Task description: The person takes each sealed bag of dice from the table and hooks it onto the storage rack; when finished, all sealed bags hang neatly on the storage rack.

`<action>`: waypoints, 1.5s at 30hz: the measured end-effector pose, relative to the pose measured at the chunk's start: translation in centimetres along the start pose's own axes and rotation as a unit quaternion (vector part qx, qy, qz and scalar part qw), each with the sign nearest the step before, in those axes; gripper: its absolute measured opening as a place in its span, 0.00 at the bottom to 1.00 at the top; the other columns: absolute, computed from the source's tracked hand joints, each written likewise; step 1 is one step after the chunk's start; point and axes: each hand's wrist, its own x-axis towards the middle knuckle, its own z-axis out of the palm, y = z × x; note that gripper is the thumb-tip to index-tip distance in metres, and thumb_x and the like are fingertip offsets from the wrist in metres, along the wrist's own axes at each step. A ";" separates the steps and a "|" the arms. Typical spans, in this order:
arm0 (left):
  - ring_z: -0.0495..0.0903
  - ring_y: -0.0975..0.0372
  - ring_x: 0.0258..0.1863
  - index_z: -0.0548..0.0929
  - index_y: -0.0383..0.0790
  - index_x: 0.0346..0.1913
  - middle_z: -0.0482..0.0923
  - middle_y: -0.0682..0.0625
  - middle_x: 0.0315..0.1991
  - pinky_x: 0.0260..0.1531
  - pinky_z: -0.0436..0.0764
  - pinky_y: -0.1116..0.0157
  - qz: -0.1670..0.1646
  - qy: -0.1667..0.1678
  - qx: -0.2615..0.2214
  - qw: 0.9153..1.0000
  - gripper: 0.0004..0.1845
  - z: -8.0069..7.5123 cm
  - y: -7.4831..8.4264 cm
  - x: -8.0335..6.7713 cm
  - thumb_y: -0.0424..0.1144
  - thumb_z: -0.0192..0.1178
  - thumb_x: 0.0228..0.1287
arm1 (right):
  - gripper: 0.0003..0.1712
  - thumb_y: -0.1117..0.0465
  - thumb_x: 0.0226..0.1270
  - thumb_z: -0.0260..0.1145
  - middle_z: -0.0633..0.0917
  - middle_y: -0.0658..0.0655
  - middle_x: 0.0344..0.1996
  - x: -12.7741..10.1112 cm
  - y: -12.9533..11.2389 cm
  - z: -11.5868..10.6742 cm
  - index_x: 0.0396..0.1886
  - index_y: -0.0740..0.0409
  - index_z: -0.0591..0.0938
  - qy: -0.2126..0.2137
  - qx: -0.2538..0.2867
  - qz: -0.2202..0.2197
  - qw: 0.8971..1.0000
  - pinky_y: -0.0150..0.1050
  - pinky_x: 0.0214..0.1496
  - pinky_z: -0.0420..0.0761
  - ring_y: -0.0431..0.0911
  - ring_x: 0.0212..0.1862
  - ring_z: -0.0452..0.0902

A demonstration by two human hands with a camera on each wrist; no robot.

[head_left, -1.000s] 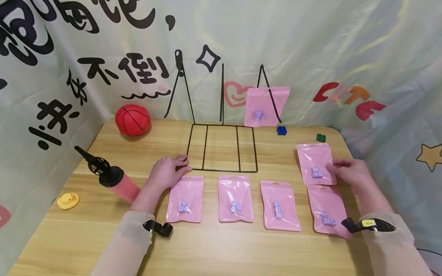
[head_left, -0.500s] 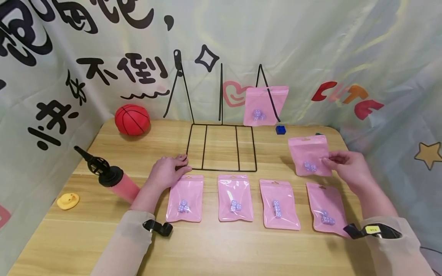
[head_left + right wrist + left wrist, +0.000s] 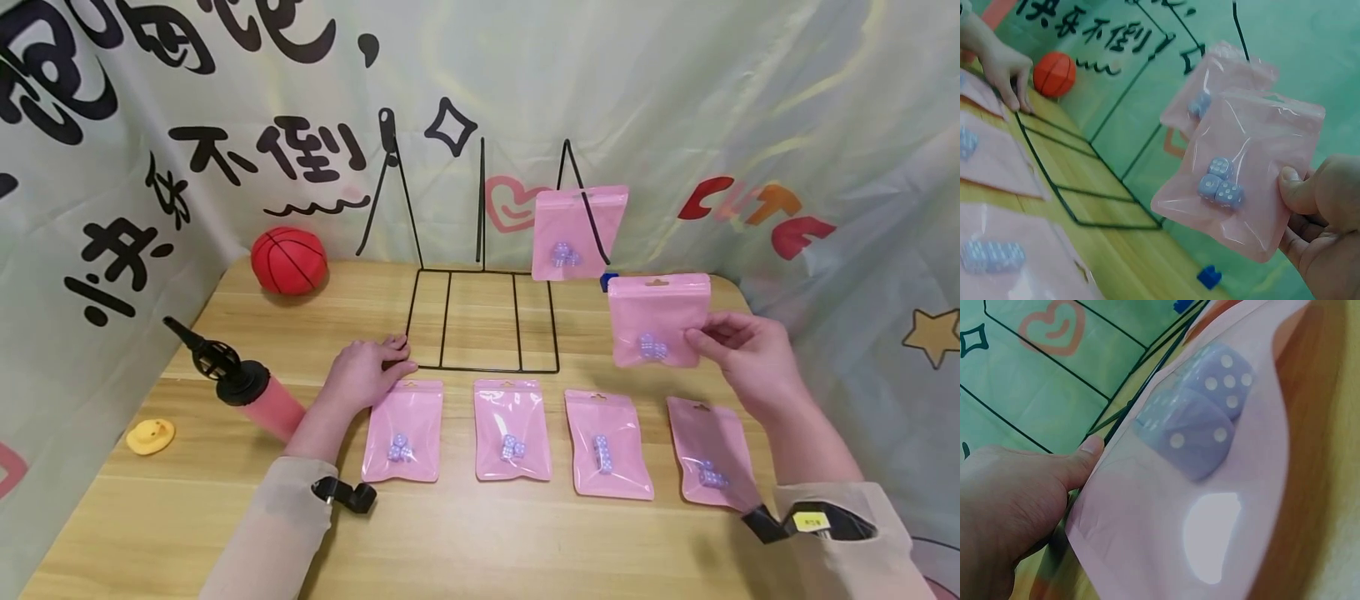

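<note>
My right hand point(image 3: 757, 358) pinches the right edge of a pink zip pouch point(image 3: 656, 304), raised above the table. Small purple dice point(image 3: 1219, 184) show through its window. My left hand point(image 3: 363, 373) holds the front left corner of a black wire display rack point(image 3: 487, 370) between thumb and fingers. One pink pouch point(image 3: 555, 221) hangs from the rack's right hook. In a row before the rack lie several more pouches: one point(image 3: 402, 412) by my left wrist, a second point(image 3: 512, 412), a third point(image 3: 609, 417), and a fourth point(image 3: 708, 437) beneath my right forearm.
A red ball point(image 3: 288, 261) sits at the back left. Nearer are a pink hand pump point(image 3: 272, 406) with a black nozzle and a yellow duck point(image 3: 150, 436). A blue block point(image 3: 1209, 277) lies behind the raised pouch. The rack's left and middle hooks point(image 3: 480, 200) are bare.
My right hand has lifted its pouch off the table and carried it leftward and toward the rack, turning it more upright. The green block is now hidden. My left hand has stayed put.
</note>
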 end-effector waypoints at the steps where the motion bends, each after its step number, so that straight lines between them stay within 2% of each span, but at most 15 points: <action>1: 0.74 0.51 0.71 0.88 0.45 0.62 0.79 0.52 0.67 0.70 0.69 0.40 -0.001 -0.001 0.000 1.000 0.22 0.0 0.0 0.0 0.53 0.70 0.72 | 0.07 0.67 0.73 0.72 0.89 0.42 0.34 -0.1 -0.3 0.2 0.47 0.61 0.89 0.000 0.004 -0.006 1.000 0.22 0.40 0.82 0.37 0.34 0.82; 6: 0.74 0.52 0.72 0.88 0.45 0.62 0.79 0.52 0.67 0.72 0.66 0.40 -0.005 -0.003 0.001 1.000 0.23 0.0 0.0 -0.1 0.53 0.69 0.72 | 0.07 0.74 0.69 0.73 0.90 0.45 0.32 -0.4 -1.7 1.4 0.43 0.62 0.90 -0.009 0.064 -0.049 0.997 0.24 0.35 0.82 0.37 0.31 0.82; 9: 0.73 0.51 0.72 0.88 0.45 0.62 0.79 0.52 0.68 0.72 0.66 0.40 -0.004 -0.003 0.003 1.000 0.23 0.0 0.0 -0.1 0.53 0.69 0.73 | 0.08 0.77 0.67 0.72 0.90 0.47 0.31 -0.5 -2.4 2.1 0.42 0.64 0.90 -0.022 0.103 -0.070 0.992 0.24 0.35 0.82 0.37 0.31 0.83; 17: 0.74 0.51 0.72 0.88 0.45 0.62 0.79 0.51 0.67 0.72 0.66 0.40 0.002 -0.001 -0.001 1.000 0.23 -0.2 0.2 -0.1 0.53 0.70 0.72 | 0.06 0.74 0.69 0.73 0.89 0.49 0.33 -1.1 -4.4 3.3 0.44 0.66 0.89 -0.028 0.066 -0.083 0.994 0.26 0.34 0.82 0.40 0.32 0.81; 23: 0.74 0.49 0.71 0.88 0.45 0.62 0.79 0.50 0.68 0.71 0.68 0.40 0.001 -0.001 0.003 1.000 0.22 -0.1 0.0 0.0 0.52 0.69 0.73 | 0.06 0.77 0.68 0.71 0.89 0.53 0.33 -1.0 -5.4 4.2 0.42 0.69 0.88 -0.037 0.157 -0.098 0.982 0.27 0.36 0.85 0.42 0.31 0.82; 25: 0.74 0.49 0.71 0.88 0.45 0.62 0.79 0.50 0.68 0.70 0.68 0.40 0.002 -0.001 0.004 1.000 0.22 -0.1 0.0 0.1 0.53 0.69 0.73 | 0.06 0.77 0.68 0.71 0.89 0.53 0.33 -0.9 -5.6 4.5 0.43 0.69 0.88 -0.038 0.173 -0.102 0.979 0.28 0.37 0.85 0.43 0.32 0.82; 32: 0.73 0.50 0.72 0.87 0.45 0.63 0.78 0.51 0.68 0.73 0.65 0.40 -0.003 -0.006 0.002 1.000 0.23 -0.3 0.3 0.1 0.52 0.69 0.73 | 0.04 0.77 0.68 0.71 0.90 0.52 0.32 -0.3 -5.9 5.5 0.40 0.68 0.89 -0.025 0.186 -0.101 0.977 0.27 0.35 0.83 0.41 0.33 0.83; 40: 0.74 0.49 0.71 0.88 0.45 0.63 0.79 0.51 0.68 0.70 0.69 0.40 -0.003 -0.003 0.006 1.000 0.22 -0.2 0.3 0.1 0.52 0.70 0.72 | 0.04 0.75 0.68 0.73 0.90 0.53 0.33 0.6 -5.6 6.7 0.40 0.66 0.89 -0.023 0.207 -0.086 0.974 0.28 0.36 0.83 0.41 0.33 0.83; 45: 0.75 0.49 0.71 0.88 0.45 0.62 0.79 0.51 0.68 0.71 0.67 0.40 -0.001 -0.004 0.007 1.000 0.22 -0.1 0.2 0.0 0.52 0.69 0.72 | 0.04 0.75 0.69 0.72 0.90 0.52 0.33 1.2 -5.5 7.3 0.40 0.66 0.89 -0.018 0.228 -0.074 0.971 0.28 0.38 0.84 0.41 0.35 0.84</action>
